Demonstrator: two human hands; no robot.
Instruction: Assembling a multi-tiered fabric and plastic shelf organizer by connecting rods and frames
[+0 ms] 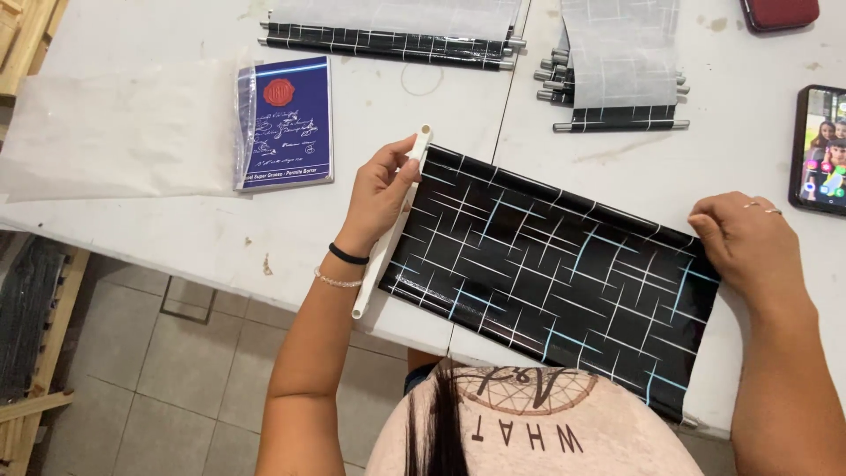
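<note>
A glossy black sheet with thin white and blue crossing lines (pixel 546 273) lies flat at the near edge of the white table (pixel 176 220). My left hand (pixel 381 192) grips a white plastic rod (pixel 385 242) and holds it along the sheet's left edge. My right hand (pixel 747 236) presses down on the sheet's right end, fingers curled over the edge. A black band and a bead bracelet circle my left wrist.
Rolled black patterned sheets on rods (pixel 388 42) lie at the back, another stack (pixel 617 88) to their right under translucent paper. A blue booklet in a plastic sleeve (pixel 286 122) and a sheet of translucent paper (pixel 115 132) lie at left. A lit phone (pixel 821 148) sits at right.
</note>
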